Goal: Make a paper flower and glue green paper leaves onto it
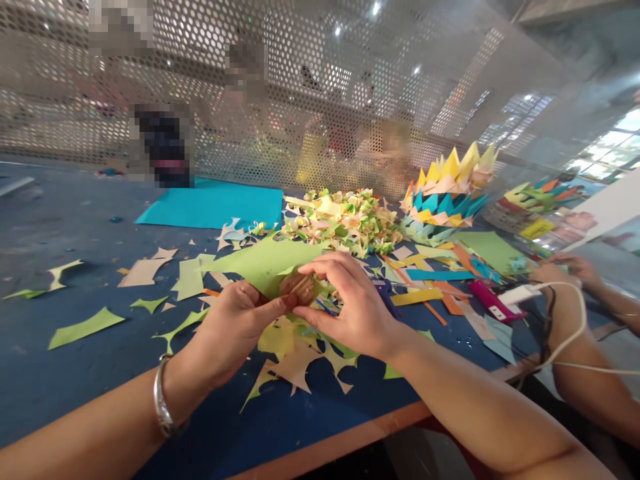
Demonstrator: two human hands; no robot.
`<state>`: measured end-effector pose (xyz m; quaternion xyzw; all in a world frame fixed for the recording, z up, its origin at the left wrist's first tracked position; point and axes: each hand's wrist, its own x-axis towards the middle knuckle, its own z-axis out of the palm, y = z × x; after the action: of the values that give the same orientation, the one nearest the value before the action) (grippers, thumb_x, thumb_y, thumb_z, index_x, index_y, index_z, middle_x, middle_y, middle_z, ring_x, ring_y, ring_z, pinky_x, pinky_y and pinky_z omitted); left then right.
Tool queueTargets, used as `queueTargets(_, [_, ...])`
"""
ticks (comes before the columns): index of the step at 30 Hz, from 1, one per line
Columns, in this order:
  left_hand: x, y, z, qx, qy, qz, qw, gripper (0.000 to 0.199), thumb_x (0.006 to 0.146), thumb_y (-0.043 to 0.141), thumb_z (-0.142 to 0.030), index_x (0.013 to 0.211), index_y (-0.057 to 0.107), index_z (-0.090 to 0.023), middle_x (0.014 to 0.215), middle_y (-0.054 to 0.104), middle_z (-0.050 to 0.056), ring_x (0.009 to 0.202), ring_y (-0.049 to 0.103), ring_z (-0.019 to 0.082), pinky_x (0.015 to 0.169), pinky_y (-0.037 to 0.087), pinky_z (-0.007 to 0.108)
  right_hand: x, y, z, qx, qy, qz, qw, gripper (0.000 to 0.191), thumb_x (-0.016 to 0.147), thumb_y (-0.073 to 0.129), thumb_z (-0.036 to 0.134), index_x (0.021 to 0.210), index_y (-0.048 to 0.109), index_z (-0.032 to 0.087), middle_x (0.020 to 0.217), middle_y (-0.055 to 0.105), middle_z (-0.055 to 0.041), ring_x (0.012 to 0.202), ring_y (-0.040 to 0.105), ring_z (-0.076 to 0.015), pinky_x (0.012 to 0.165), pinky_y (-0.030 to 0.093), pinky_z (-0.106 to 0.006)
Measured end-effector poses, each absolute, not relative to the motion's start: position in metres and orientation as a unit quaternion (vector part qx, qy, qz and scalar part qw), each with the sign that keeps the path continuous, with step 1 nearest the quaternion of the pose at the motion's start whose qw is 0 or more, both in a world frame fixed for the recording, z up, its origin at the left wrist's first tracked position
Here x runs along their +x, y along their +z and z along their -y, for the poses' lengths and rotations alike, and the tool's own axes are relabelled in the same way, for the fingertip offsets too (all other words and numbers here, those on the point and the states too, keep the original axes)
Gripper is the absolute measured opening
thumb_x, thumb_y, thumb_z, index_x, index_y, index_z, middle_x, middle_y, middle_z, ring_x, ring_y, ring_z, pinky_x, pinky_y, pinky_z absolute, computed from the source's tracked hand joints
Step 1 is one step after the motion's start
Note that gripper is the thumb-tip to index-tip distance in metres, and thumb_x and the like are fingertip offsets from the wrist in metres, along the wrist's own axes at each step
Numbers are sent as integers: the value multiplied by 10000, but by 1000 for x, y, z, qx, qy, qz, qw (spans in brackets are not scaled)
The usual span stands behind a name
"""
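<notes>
My left hand (235, 320), a silver bangle at its wrist, pinches a sheet of light green paper (255, 260) between thumb and curled fingers. Against the sheet lies a small round brown object with ridges (300, 288); I cannot make out its kind. Around its right side curve the thumb and fingers of my right hand (353, 300), closed on it at the edge of the paper. Cut paper scraps (295, 363) in green, yellow and peach lie beneath both hands.
Behind my hands rises a heap of small paper cutouts (345, 220), beside a blue sheet (220, 203). Zigzag-edged paper crowns (447, 193) are stacked at the right. A pink power strip (495, 303) with a white cable lies near another person's hands (555, 273). Perforated metal (280, 120) borders the table.
</notes>
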<state>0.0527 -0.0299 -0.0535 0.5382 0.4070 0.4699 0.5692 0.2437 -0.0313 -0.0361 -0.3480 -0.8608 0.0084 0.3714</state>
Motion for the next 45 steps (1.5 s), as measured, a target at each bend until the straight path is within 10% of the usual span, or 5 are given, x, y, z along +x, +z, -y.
queueTargets(8, [57, -37, 37, 609, 389, -413, 554, 227, 711, 794, -306, 581, 649, -189, 518, 574, -49, 498, 508, 107, 456, 401, 196, 245, -32, 30, -317, 2, 860, 400, 84, 981, 598, 205, 1058, 628, 189, 970, 672, -90, 949, 645, -216, 847, 541, -377])
queueTargets(16, [56, -47, 33, 576, 407, -329, 627, 177, 769, 778, -297, 931, 802, -228, 907, 805, 38, 958, 736, 259, 896, 581, 354, 248, -28, 29, -329, 66, 823, 457, 118, 963, 569, 122, 885, 615, 198, 826, 644, -39, 807, 599, -169, 757, 516, -329])
queueTargets(38, [55, -50, 34, 564, 402, -328, 643, 167, 767, 786, -300, 922, 822, -249, 975, 824, 21, 952, 763, 254, 907, 600, 365, 258, -24, 25, -415, 144, 752, 491, 95, 958, 589, 240, 879, 630, 207, 753, 625, 1, 632, 550, -121, 601, 469, -272])
queueTargets(45, [52, -53, 25, 462, 492, -360, 645, 216, 742, 825, -274, 950, 821, -217, 1090, 809, 52, 1051, 740, 258, 973, 578, 352, 276, -22, 23, -482, 128, 808, 312, 207, 956, 572, 239, 778, 666, 191, 744, 636, -16, 641, 553, -120, 579, 418, -269])
